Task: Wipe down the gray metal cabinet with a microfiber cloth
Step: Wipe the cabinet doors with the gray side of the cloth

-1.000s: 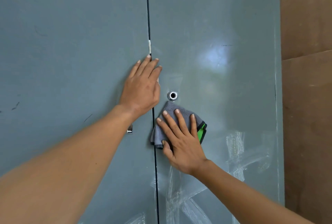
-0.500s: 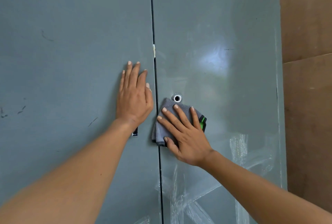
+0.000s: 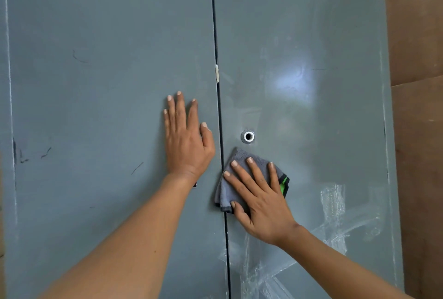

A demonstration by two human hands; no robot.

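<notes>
The gray metal cabinet [image 3: 96,83] fills the view with two doors split by a dark vertical seam. My left hand [image 3: 187,140] lies flat on the left door, fingers straight and pointing up, just left of the seam. My right hand [image 3: 259,200] presses a folded gray microfiber cloth [image 3: 226,193] with a green and black edge against the right door, across the seam's right side, fingers spread over it. A round metal lock hole [image 3: 248,136] sits just above the cloth.
White streaky smears [image 3: 333,205] mark the lower right door. Dark scuffs [image 3: 45,152] show on the left door. A brown board wall [image 3: 417,131] stands right of the cabinet. A small dark handle part peeks out beside my left wrist.
My left hand has slid left off the seam onto the left door, fingers now pointing straight up. The right hand and cloth stay just under the lock hole.
</notes>
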